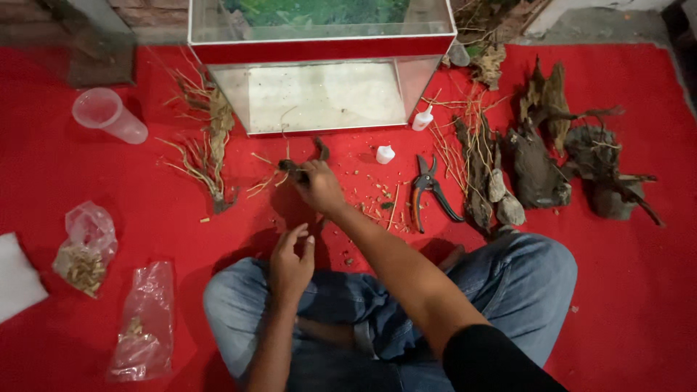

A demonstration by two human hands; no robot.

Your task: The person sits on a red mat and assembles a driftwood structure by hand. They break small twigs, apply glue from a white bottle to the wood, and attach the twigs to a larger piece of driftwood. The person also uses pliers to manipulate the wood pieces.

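Before the glass aquarium (319, 94): pruning shears (428, 192), glue bottle (422, 120), dark driftwood chunks (541, 156), plastic cup (109, 115). Right hand (319, 187) clasping a small dark rooted driftwood piece (301, 168) just in front; left hand (290, 265) loosely curled, empty.

I see a home hobby corner for aquascaping: glass tank (321, 65), driftwood pieces (541, 156), pruning shears (428, 190) on a red floor mat (639, 290).
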